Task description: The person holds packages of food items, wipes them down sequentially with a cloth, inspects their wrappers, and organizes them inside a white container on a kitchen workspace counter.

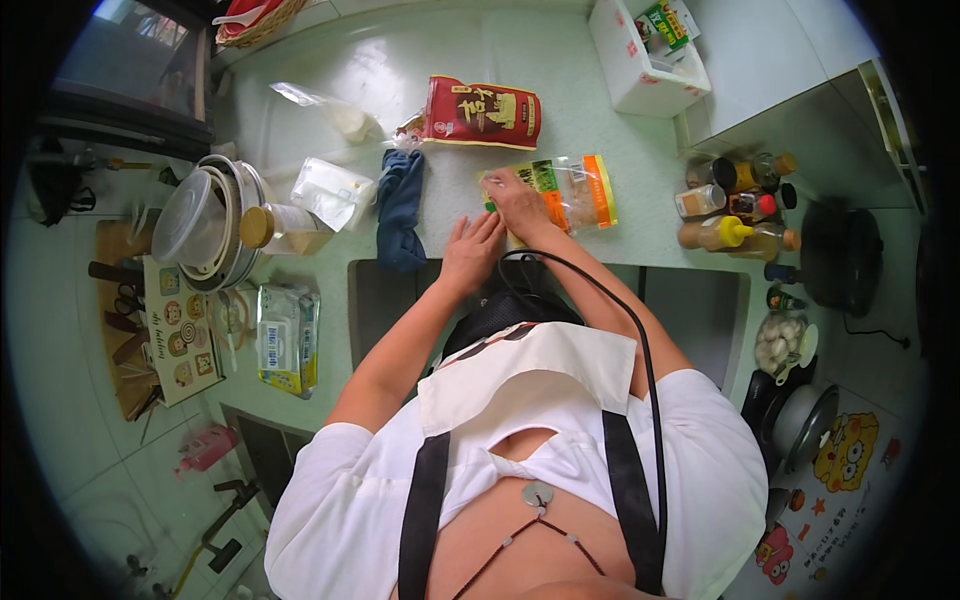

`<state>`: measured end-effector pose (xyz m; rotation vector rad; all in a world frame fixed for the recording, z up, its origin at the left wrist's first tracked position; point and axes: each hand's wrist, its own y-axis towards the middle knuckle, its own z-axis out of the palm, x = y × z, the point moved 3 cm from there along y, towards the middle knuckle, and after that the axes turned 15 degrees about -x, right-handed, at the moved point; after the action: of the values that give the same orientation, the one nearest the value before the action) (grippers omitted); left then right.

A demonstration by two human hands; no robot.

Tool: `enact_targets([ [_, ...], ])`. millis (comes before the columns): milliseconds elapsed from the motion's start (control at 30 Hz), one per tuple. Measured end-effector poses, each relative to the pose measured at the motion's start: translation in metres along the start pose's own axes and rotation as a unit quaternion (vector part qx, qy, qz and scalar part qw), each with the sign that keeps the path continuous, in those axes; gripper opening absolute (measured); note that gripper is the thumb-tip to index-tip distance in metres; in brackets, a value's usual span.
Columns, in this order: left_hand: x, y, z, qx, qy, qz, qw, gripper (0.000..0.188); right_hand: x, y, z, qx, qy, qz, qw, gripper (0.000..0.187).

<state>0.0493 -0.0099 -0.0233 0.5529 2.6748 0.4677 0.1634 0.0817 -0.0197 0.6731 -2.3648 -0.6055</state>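
A clear plastic food packet (583, 190) with orange and green print lies flat on the counter in front of me. My right hand (520, 207) is closed at its left end, fingers curled over the plastic. Just nearer and to the left, my left hand (470, 255) rests with its fingers stretched out, the tips close to the packet's near left corner. Whether they touch it I cannot tell. Beyond both hands lies a red pouch (485, 112) with gold print. A crumpled dark blue cloth (401, 205) sits left of my left hand.
Left are a white tissue pack (333, 193), a cork-lidded jar (285, 230), stacked bowls (205, 225) and a wipes pack (288, 340). A clear bag (340, 115) lies farther back. Several sauce bottles (740, 205) stand right, below a white box (640, 75). A black cable (635, 320) crosses my right forearm.
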Motion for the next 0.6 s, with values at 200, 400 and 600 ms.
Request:
enact_targets([
  [200, 0.003, -0.003, 0.003, 0.012, -0.017, 0.007, 1.000, 0.046, -0.041, 0.016, -0.007, -0.008, -0.069, 0.072, 0.995, 0.018],
  [400, 0.009, 0.002, 0.002, 0.050, 0.001, 0.046, 0.998, 0.050, -0.018, -0.013, 0.001, 0.001, -0.007, 0.085, 0.996, 0.019],
  [600, 0.013, 0.001, 0.000, 0.036, -0.007, 0.066, 0.997, 0.046, -0.012, -0.063, -0.050, 0.018, -0.047, 0.141, 0.989, 0.021],
])
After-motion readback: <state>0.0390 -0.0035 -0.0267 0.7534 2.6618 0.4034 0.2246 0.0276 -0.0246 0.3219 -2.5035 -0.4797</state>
